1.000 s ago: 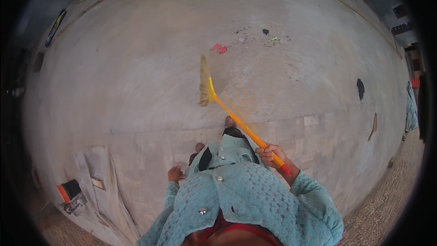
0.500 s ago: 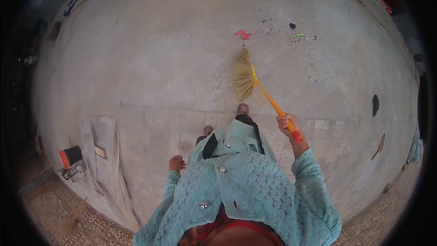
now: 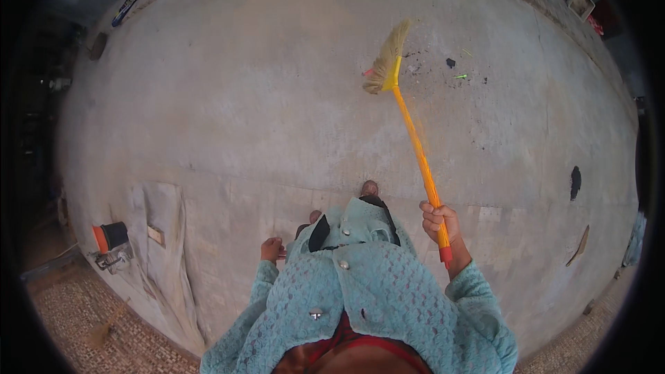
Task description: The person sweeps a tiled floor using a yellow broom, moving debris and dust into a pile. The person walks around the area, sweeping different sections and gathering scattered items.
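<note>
My right hand (image 3: 441,223) is closed around the orange handle of a grass broom (image 3: 391,62), near its red end. The handle slants up and away to a yellow collar. The fanned tan bristles lie over a red scrap (image 3: 368,73) on the floor, covering most of it. Right of the bristles lie a black scrap (image 3: 451,63), a bright green piece (image 3: 461,76) and dark crumbs. At my left side, my left hand (image 3: 271,249) hangs with its fingers curled; what they hold, if anything, is hidden.
The grey concrete floor (image 3: 277,97) spreads around my feet. At the left stand a black and orange bucket (image 3: 111,235) and a rumpled pale sheet (image 3: 166,235). To the right lie a black item (image 3: 575,183) and a brown strip (image 3: 578,246). A framed object (image 3: 580,3) sits far right.
The broom has moved forward, its head swinging from near my foot onto the red scraps. My right hand has shifted slightly nearer to me; the left hand stays low at my side.
</note>
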`<state>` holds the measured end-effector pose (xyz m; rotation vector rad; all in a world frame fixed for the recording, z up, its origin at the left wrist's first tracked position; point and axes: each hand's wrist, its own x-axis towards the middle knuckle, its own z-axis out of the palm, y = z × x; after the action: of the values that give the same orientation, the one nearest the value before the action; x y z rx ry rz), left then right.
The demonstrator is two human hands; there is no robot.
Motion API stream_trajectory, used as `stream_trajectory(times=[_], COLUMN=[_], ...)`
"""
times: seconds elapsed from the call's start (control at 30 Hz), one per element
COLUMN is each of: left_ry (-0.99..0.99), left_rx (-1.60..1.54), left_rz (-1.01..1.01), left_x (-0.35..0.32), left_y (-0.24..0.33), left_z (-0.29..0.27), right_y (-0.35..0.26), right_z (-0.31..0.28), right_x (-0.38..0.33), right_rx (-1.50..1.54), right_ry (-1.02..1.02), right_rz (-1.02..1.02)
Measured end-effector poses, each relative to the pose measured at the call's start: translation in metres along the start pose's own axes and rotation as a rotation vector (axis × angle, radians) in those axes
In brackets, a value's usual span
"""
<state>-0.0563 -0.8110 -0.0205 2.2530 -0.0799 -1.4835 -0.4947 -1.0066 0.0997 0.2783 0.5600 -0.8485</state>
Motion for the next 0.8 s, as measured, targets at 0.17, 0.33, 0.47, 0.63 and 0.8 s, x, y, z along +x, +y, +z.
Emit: stream_trajectory(times=[0.17,0.33,0.47,0.63,0.8], left_ry=[0.014,0.036,0.102,0.047,-0.082], left_rx=[0.067,0.004,0.005,0.118,0.154], left_rz=[0.058,0.057,0.003,-0.001,-0.021], left_x=[-0.003,-0.014,-0.034,-0.018,0.062], left_y=[0.008,0.021,0.021,0.007,0.014], left_z=[0.005,0.008,0.001,-0.015,-0.008], right_y=[-0.009,-0.026,-0.082,-0.152,-0.173], right_z=[-0.012,-0.032,-0.054,-0.021,0.024], right_x=[0.059,0.14,0.176,0.186,0.187], right_rx=[0.2,0.152,0.322,0.356,-0.01], right_ry=[-0.101,-0.063,0.091,0.194,0.188], right_rz=[0.182,0.281,0.219,-0.018,-0.069])
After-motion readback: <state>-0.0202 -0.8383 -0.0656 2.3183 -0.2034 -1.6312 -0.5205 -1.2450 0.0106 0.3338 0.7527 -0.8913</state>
